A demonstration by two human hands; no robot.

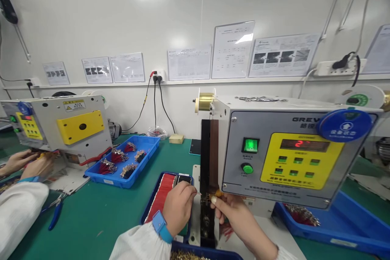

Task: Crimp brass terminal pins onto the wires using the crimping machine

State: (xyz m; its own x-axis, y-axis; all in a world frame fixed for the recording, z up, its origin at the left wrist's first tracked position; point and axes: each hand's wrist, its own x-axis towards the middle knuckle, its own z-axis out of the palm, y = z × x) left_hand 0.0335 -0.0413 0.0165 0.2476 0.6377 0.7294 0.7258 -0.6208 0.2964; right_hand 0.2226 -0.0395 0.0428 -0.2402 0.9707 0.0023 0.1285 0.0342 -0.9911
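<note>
Your left hand point(179, 207) pinches what looks like a thin wire point(198, 193), just left of the machine's point(289, 146) black column point(205, 150); your right hand point(233, 207) curls apart on the right, its hold unclear. Best, probably, to keep the wire straight and fingertips clear.

The left hand point(179, 208) pinches a thin wire point(198, 193) beside a machine point(239, 142), the right hand point(229, 208) just right of it. Farther left on the green table point(122, 215), a blue tray point(115, 182) holds wire bundles point(118, 155) near a co-worker's hands point(39, 165).
</note>
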